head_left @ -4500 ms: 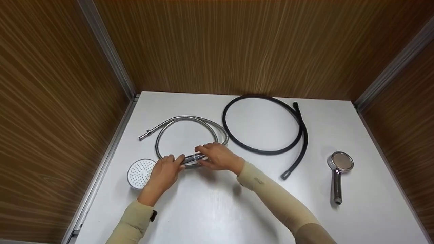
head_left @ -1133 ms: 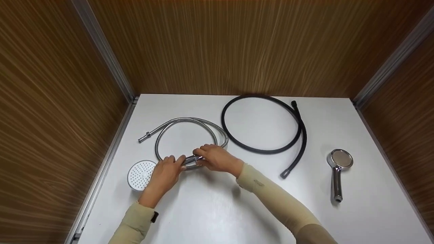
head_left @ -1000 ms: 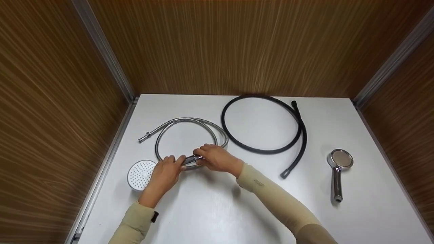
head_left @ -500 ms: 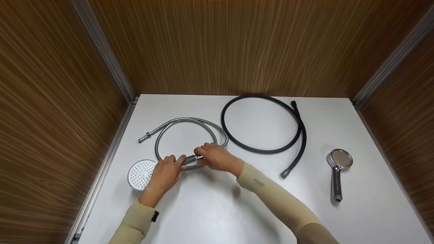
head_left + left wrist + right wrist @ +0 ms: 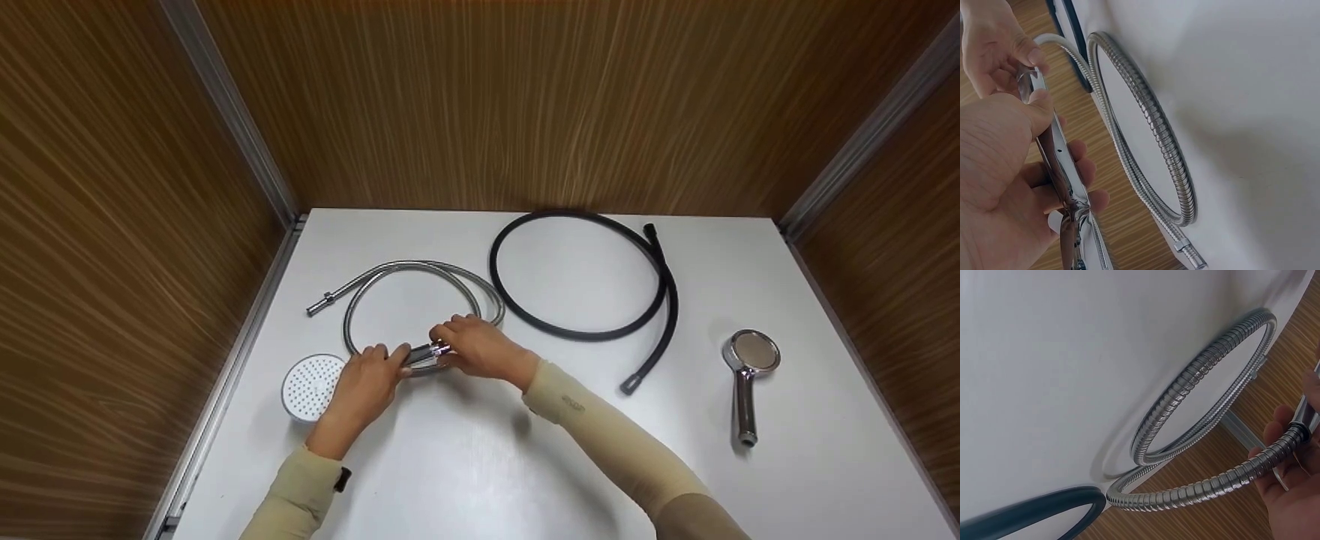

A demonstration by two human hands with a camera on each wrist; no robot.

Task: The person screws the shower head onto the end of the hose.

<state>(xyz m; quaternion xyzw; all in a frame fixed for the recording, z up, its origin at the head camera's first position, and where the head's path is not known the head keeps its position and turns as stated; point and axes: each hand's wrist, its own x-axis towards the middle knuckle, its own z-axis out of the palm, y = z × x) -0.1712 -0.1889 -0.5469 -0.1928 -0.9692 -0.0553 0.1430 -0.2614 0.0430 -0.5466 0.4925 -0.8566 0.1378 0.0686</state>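
My left hand grips the chrome handle of a shower head with a round white nozzle face. Thumb and fingers of my right hand pinch the metal end fitting of a silver corrugated shower hose, in line with the handle's lower end. In the right wrist view the hose curves away from that fitting to its loop on the table. The hose's other end, with a nut on it, lies loose at the left. Fingers partly hide where handle and fitting meet.
A black shower hose lies looped at the back right on the white table. Farther right rests a second chrome shower head with a beige face. Wood-grain panels enclose the back and sides.
Both hands stay at the same spot. The right fingers have shifted slightly around the fitting; the pale ring seen between handle and fitting 4.5 seconds ago no longer shows.
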